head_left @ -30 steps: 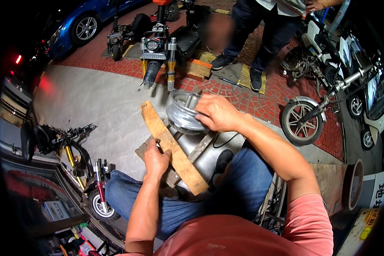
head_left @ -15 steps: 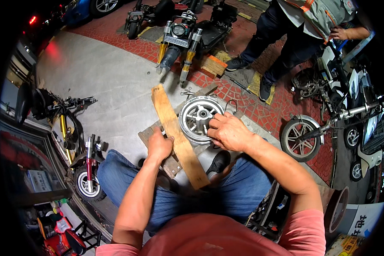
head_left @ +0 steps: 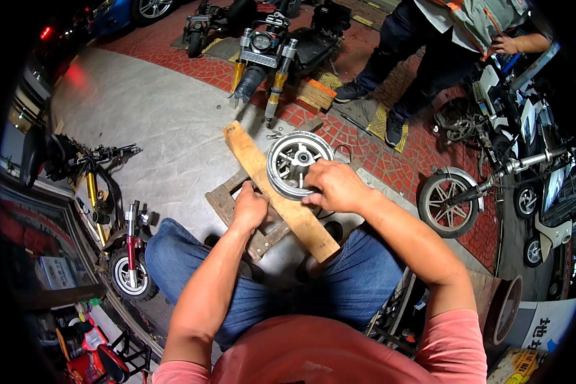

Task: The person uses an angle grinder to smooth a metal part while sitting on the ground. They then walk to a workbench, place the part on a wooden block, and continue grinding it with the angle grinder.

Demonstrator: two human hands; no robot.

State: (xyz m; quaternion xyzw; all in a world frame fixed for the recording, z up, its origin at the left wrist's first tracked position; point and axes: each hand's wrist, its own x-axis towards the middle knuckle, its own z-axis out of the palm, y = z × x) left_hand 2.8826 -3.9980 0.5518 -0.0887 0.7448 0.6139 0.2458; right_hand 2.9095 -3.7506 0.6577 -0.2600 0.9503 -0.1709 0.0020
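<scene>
In mid-frame we see the wheel [head_left: 297, 157] at the right side of the plank [head_left: 295, 210], which crosses over the stand [head_left: 219, 202]; a scooter [head_left: 262, 48] stands upper centre, blocks [head_left: 315, 95] at its lower right, a motorcycle [head_left: 518, 163] at right.

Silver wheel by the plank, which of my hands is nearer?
Right. Your right hand is on the wheel, lower right; your left hand is at the plank, to the wheel's lower left.
</scene>
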